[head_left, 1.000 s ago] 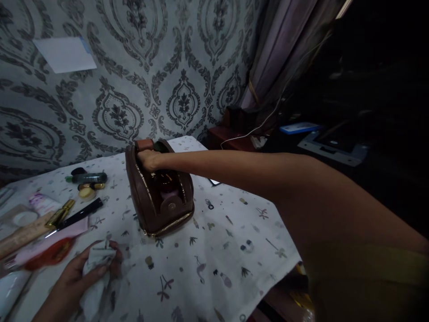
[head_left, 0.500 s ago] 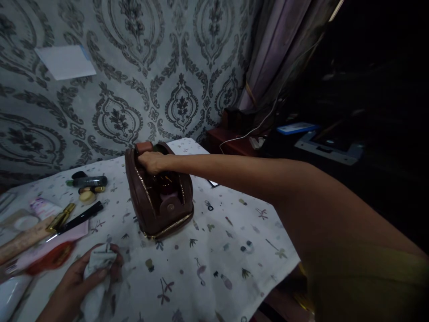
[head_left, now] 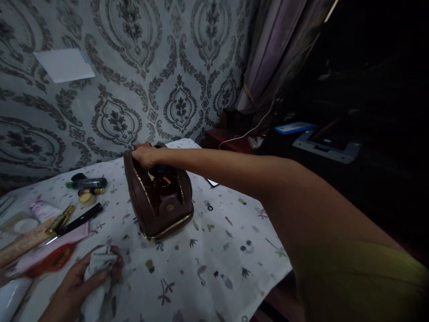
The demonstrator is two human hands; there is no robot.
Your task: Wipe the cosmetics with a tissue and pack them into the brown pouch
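Observation:
A brown leather-look toiletry bag (head_left: 142, 197) stands unzipped on the table, gold zip teeth along its opening. My right hand (head_left: 144, 157) reaches into its far left part; the fingers are hidden behind the bag's wall, so their grip does not show. Inside the bag sit a dark-capped amber bottle (head_left: 164, 181) and a flap with a round snap (head_left: 170, 208). Lower left, my left hand (head_left: 78, 279) is closed around a crumpled white cloth (head_left: 98, 264) with greyish marks, held over the table.
On the patterned white tablecloth (head_left: 208, 250) at left lie several cosmetics: a greenish bottle (head_left: 89, 183), a small yellow-lidded jar (head_left: 87, 199), a black tube (head_left: 80, 219), an orange-red packet (head_left: 52, 261) and a pink tube (head_left: 43, 208). A phone-like edge (head_left: 212, 183) shows beyond my right forearm.
My right hand has shifted slightly left and up inside the bag, showing more of the dark-capped bottle. My left hand keeps the cloth in nearly the same place.

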